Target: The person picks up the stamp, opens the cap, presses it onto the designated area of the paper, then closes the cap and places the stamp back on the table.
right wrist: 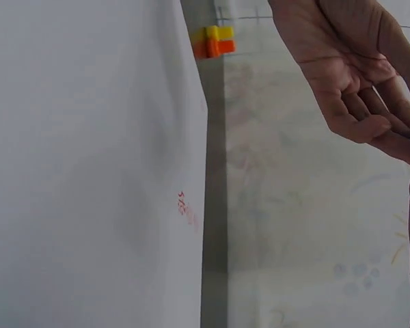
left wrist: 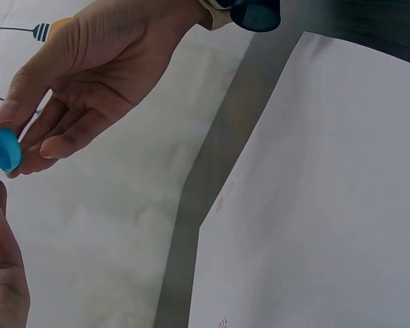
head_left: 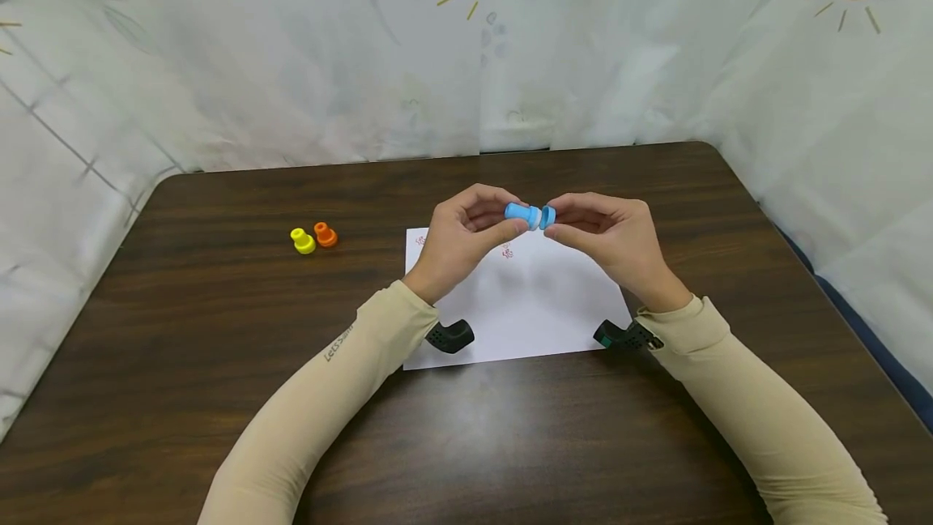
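Observation:
Above the white paper, my left hand pinches a small blue stamp between thumb and fingers. The stamp lies sideways, its white end facing right. My right hand holds the matching blue cap by thumb and fingertips, right at that white end. In the left wrist view the cap is tilted and shows its hollow side. Whether cap and stamp still touch, I cannot tell. Small red printed marks show on the paper near its far edge.
To the left on the dark wooden table stand a yellow stamp and an orange stamp, side by side. A pale patterned curtain hangs behind the table's far edge. Dark wrist cameras sit below both wrists.

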A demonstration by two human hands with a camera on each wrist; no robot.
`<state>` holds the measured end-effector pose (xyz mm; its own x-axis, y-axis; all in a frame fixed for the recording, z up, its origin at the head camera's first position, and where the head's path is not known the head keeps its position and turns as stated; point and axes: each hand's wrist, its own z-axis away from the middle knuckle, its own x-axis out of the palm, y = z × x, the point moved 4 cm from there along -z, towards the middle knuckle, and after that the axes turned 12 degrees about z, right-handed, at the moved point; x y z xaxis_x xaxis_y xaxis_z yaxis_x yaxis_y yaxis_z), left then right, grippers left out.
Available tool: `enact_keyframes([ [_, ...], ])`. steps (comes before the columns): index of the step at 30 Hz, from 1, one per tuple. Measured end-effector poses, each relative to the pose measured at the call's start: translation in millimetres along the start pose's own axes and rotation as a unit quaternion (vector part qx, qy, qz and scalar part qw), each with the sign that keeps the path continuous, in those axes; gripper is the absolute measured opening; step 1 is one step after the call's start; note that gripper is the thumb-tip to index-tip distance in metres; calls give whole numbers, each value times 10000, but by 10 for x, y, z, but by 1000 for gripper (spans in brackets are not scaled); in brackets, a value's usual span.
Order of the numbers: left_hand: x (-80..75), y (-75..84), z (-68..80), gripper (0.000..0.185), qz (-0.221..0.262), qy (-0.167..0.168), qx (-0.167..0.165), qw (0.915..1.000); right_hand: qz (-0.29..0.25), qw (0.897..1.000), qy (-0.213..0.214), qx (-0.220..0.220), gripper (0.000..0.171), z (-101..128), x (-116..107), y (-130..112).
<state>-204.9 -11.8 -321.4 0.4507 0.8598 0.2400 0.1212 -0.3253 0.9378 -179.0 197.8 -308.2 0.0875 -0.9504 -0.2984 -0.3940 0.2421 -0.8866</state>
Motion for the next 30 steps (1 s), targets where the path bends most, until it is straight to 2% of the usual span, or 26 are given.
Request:
enact_keyframes([
  [13, 21, 19, 25, 25, 98, -2, 54, 9999, 69, 9997, 34, -213, 31, 20, 74, -60],
  [30, 15, 1, 51, 24, 221, 76, -123, 9997, -2, 9993, 15, -382, 29, 30, 116, -76],
])
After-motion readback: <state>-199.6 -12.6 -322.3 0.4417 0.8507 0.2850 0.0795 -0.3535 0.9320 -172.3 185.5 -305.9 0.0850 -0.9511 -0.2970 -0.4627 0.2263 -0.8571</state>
